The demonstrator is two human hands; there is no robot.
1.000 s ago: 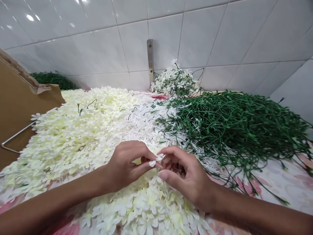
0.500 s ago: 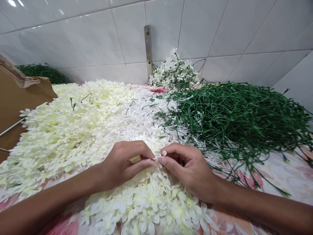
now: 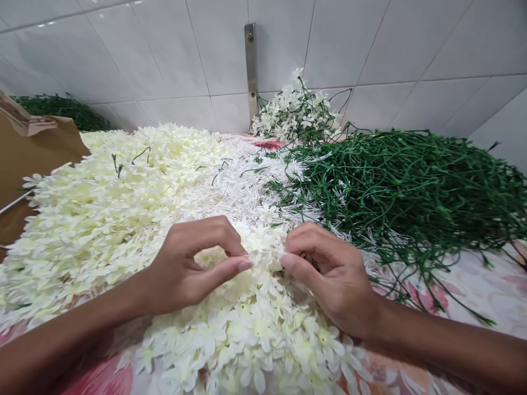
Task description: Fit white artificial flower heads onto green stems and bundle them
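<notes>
Head view, left hand (image 3: 191, 269), right hand (image 3: 329, 280), blossoms (image 3: 263, 307)

Bright even light, soft shadows, wide-angle curving at edges.

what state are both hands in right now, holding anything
Left hand: curled, thumb and index finger nearly meeting at the cream artificial flowers; cannot tell if it holds one.
Right hand: curled, fingertips at those flowers; hold unclear.
</notes>
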